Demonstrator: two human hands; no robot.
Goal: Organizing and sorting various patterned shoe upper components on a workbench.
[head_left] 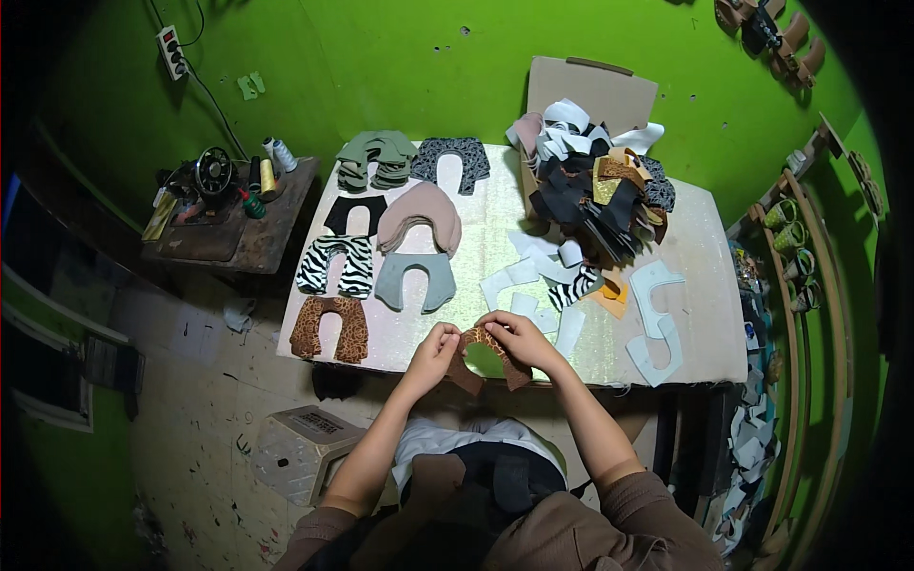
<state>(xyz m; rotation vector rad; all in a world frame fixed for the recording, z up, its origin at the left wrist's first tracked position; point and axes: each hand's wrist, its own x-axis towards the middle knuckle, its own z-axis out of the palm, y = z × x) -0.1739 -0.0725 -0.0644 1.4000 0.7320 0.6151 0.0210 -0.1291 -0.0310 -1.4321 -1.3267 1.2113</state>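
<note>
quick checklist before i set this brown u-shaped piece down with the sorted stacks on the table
1. Both hands on the piece: left hand and right hand pinch the brown leopard-print piece at its top. Ok.
2. Piece is a single layer: cannot tell.
3. Matching stack present: leopard-print stack lies at the table's near left corner. Ok.
4. Path there is free: bare table between hand and stack. Ok.
5. Other stacks tidy: zebra stack and grey stack lie apart. Ok.

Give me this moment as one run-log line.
left hand: holds brown horseshoe-shaped piece | right hand: holds same piece | place: front table edge | sorted stacks: left
</note>
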